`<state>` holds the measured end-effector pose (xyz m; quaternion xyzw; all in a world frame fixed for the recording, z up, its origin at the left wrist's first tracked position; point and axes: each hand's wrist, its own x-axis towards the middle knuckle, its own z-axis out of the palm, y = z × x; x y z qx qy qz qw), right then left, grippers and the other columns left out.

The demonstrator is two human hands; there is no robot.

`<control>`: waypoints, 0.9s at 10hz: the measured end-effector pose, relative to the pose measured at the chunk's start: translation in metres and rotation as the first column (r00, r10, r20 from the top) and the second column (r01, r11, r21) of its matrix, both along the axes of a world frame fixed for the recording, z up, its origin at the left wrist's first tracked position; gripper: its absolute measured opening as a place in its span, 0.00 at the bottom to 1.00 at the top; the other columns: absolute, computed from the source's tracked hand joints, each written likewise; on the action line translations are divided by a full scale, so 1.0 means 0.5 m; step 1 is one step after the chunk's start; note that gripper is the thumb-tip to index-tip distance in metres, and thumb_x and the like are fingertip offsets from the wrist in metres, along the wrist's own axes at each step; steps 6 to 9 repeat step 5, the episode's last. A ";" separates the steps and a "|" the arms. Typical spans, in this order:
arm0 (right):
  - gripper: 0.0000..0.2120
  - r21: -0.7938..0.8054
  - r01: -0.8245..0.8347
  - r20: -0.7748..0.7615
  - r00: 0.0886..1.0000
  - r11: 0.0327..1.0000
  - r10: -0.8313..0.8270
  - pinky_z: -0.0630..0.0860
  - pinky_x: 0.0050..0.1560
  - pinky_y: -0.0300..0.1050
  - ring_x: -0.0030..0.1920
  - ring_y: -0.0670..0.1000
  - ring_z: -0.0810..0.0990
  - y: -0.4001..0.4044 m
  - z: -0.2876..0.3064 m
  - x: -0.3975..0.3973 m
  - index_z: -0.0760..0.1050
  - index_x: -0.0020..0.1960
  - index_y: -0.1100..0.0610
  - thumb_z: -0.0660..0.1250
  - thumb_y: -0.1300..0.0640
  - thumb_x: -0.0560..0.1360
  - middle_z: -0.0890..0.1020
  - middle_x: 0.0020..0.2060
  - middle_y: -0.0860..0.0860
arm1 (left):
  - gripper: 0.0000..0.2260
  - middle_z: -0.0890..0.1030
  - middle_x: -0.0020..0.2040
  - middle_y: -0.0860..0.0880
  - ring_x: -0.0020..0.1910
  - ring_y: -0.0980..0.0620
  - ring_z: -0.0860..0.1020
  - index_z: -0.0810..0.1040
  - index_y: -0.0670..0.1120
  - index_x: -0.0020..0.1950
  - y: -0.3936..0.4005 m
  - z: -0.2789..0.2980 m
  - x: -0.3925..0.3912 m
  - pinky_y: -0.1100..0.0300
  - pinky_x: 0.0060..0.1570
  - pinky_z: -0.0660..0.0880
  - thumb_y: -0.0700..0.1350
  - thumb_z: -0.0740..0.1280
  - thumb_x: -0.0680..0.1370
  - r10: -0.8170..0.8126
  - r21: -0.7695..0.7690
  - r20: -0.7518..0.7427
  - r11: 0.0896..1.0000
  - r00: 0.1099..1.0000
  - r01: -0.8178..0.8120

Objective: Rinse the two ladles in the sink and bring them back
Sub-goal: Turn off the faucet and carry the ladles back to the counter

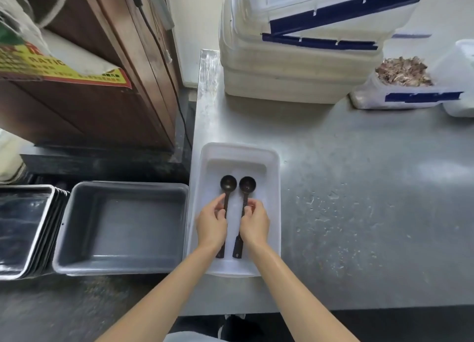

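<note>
While both dark ladles lie side by side in the white plastic tray (273, 162) at the frame's lower centre, bowls pointing up-frame, the left hand (211, 225) pinches the left ladle (227, 187) by its handle and the right hand (254, 223) pinches the right ladle (246, 187) likewise. That tray sits on the steel counter (359, 200), a grey tub (123, 228) just left of it, stacked white containers (295, 67) in the upper right.

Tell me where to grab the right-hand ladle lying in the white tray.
Grip the right ladle at mid-handle, coming from above. It lies flat in the white tray, bowl pointing away, so the thin handle is the only part fingers can close around. The right hand is already pinching it there.
</note>
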<state>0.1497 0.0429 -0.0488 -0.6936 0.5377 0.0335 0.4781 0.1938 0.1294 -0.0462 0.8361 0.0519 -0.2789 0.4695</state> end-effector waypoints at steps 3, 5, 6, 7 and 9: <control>0.15 -0.051 -0.064 -0.050 0.997 0.997 0.062 0.76 0.62 0.50 0.60 0.55 0.80 0.004 0.004 0.006 0.76 0.68 0.57 0.55 0.61 0.86 0.81 0.62 0.55 | 0.20 0.83 0.58 0.47 0.56 0.50 0.81 0.76 0.48 0.72 0.000 -0.010 -0.004 0.49 0.61 0.78 0.35 0.62 0.81 -0.007 0.046 0.064 0.999 0.998 0.004; 0.22 -0.074 -0.161 0.029 0.986 0.984 0.164 0.71 0.70 0.48 0.69 0.52 0.76 0.012 0.051 -0.013 0.67 0.78 0.55 0.57 0.52 0.86 0.74 0.71 0.54 | 0.27 0.75 0.69 0.45 0.65 0.49 0.76 0.60 0.51 0.81 0.028 0.022 -0.012 0.53 0.65 0.73 0.45 0.63 0.82 -0.302 0.114 0.083 0.950 0.950 0.292; 0.22 -0.074 -0.161 0.029 0.986 0.984 0.164 0.71 0.70 0.48 0.69 0.52 0.76 0.012 0.051 -0.013 0.67 0.78 0.55 0.57 0.52 0.86 0.74 0.71 0.54 | 0.27 0.75 0.69 0.45 0.65 0.49 0.76 0.60 0.51 0.81 0.028 0.022 -0.012 0.53 0.65 0.73 0.45 0.63 0.82 -0.302 0.114 0.083 0.950 0.950 0.292; 0.22 -0.074 -0.161 0.029 0.986 0.984 0.164 0.71 0.70 0.48 0.69 0.52 0.76 0.012 0.051 -0.013 0.67 0.78 0.55 0.57 0.52 0.86 0.74 0.71 0.54 | 0.27 0.75 0.69 0.45 0.65 0.49 0.76 0.60 0.51 0.81 0.028 0.022 -0.012 0.53 0.65 0.73 0.45 0.63 0.82 -0.302 0.114 0.083 0.950 0.950 0.292; 0.22 -0.074 -0.161 0.029 0.986 0.984 0.164 0.71 0.70 0.48 0.69 0.52 0.76 0.012 0.051 -0.013 0.67 0.78 0.55 0.57 0.52 0.86 0.74 0.71 0.54 | 0.27 0.75 0.69 0.45 0.65 0.49 0.76 0.60 0.51 0.81 0.028 0.022 -0.012 0.53 0.65 0.73 0.45 0.63 0.82 -0.302 0.114 0.083 0.950 0.950 0.292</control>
